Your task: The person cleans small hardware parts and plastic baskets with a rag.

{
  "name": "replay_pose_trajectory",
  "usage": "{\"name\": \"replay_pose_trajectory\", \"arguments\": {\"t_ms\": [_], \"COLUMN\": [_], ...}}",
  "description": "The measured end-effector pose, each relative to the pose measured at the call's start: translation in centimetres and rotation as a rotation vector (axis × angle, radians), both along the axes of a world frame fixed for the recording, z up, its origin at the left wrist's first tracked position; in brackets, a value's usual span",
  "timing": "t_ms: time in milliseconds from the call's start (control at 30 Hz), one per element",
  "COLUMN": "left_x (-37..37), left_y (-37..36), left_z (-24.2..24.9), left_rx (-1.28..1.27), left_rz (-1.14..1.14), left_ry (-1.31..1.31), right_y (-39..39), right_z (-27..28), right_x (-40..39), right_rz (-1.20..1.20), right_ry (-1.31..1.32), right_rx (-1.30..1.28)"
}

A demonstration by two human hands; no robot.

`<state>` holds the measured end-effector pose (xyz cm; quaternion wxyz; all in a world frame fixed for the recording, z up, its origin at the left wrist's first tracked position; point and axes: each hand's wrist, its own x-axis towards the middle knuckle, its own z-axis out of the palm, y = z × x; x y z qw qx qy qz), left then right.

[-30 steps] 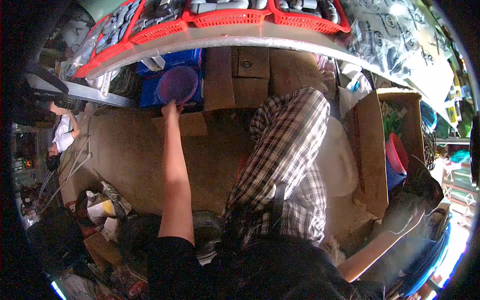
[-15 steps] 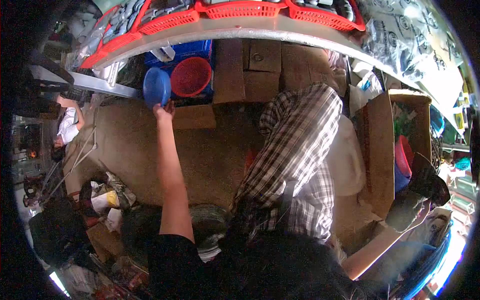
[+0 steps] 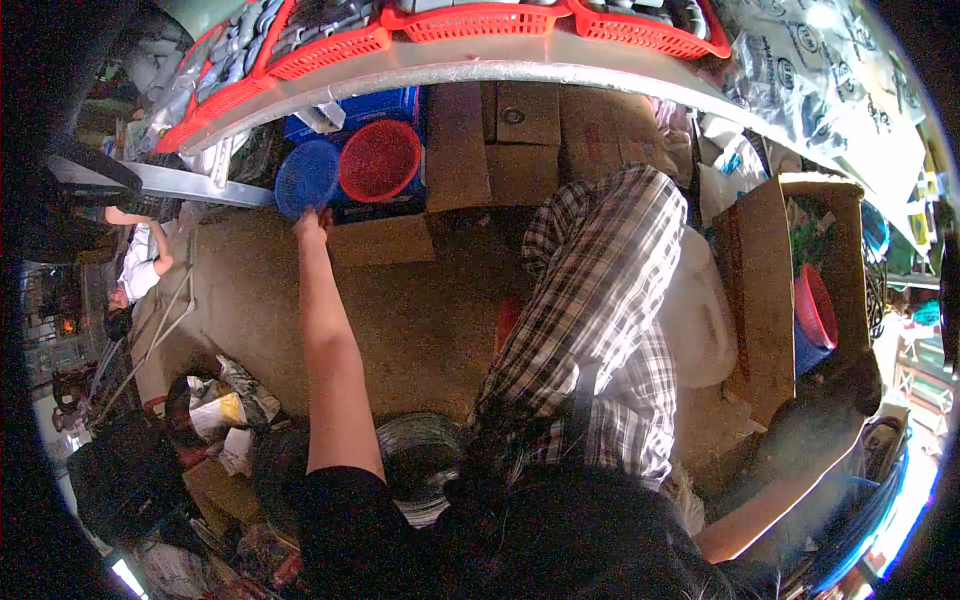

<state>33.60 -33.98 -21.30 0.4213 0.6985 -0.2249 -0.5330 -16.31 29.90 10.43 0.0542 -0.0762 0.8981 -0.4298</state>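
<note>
My left hand (image 3: 313, 224) is stretched forward at the upper left, its fingers closed on the near rim of a round blue basket (image 3: 307, 180). Just right of that basket, a round red basket (image 3: 380, 162) rests on a blue box. My right forearm reaches to the far right, beside an open cardboard box (image 3: 762, 300). Shadow and blur hide the right hand's fingers, and what they hold, if anything, cannot be made out. Inside the cardboard box, a red basket (image 3: 817, 305) leans with a blue one (image 3: 810, 348).
Red trays (image 3: 470, 20) of grey parts line the shelf above a metal edge (image 3: 480, 70). Cardboard boxes (image 3: 525, 150) stand beneath. A metal bar (image 3: 215, 184) juts in from the left. A person (image 3: 140, 260) is at far left. Coiled wire (image 3: 420, 455) lies low centre.
My left hand and the blue basket have moved slightly left, and the basket's open top now faces the camera more. The right arm has shifted, and the dark shape near its hand has changed outline.
</note>
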Motion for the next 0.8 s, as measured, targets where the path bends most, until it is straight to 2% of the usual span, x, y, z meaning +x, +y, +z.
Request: {"name": "replay_pose_trajectory", "arguments": {"t_ms": [133,167,200,233,267,300,333,367,400,433,500,533,567,600,667,700,800], "left_x": [-0.7,2.6,-4.4,-0.9,-0.2,-2.6,-2.8,-3.0,-1.6,-0.7,1.0,1.4,1.5,1.4,-0.3,0.1,0.7], "left_y": [2.5,1.0,7.2,5.0,4.6,7.3,9.4,11.5,13.8,16.0,19.1,20.0,20.7,21.3,22.8,22.7,23.3], "left_z": [1.0,-3.4,6.0,0.6,-1.6,1.3,1.0,0.4,-1.1,-2.1,-4.8,-5.8,-6.3,-6.6,-4.4,-4.0,-3.1], "left_rx": [-0.111,-0.225,-0.133,-0.165,-0.244,-0.167,-0.154,-0.136,-0.119,-0.093,-0.065,-0.057,-0.048,-0.027,0.07,0.124,0.282], "left_rz": [-0.015,-0.206,-0.096,-0.342,-0.407,-0.643,-0.642,-0.626,-0.61,-0.623,-0.664,-0.701,-0.725,-0.739,-0.713,-0.707,-0.676], "left_ry": [0.189,0.173,0.168,0.169,0.176,0.218,0.178,0.135,0.096,0.063,0.004,-0.023,-0.053,-0.074,-0.11,-0.04,0.184], "right_y": [1.4,1.8,2.3,3.0,4.2,5.8,6.1,5.5,6.2,6.4,3.9,3.5,4.7,3.5,2.3,2.6,2.8], "right_z": [2.1,3.0,3.9,5.0,4.9,4.9,5.3,5.8,5.9,6.4,6.3,4.9,2.1,1.4,-1.1,-2.9,-5.2], "right_x": [-0.6,-0.9,-1.1,-1.5,-1.8,-2.4,-2.8,-2.7,-3.9,-5.1,-6.5,-8.2,-11.3,-11.8,-13.5,-14.4,-15.9], "right_rz": [-0.021,-0.033,-0.05,-0.078,-0.075,-0.095,-0.057,-0.205,-0.091,-0.052,-0.031,0.039,0.185,0.206,0.287,0.338,0.306], "right_ry": [0.068,0.11,0.173,0.23,0.534,0.655,0.774,0.562,0.664,0.613,0.516,0.485,0.456,0.371,0.366,0.441,0.287], "right_rx": [0.093,0.148,0.237,0.342,0.559,0.666,0.602,0.47,0.539,0.548,0.754,0.667,0.626,0.705,0.835,0.842,0.868]}}
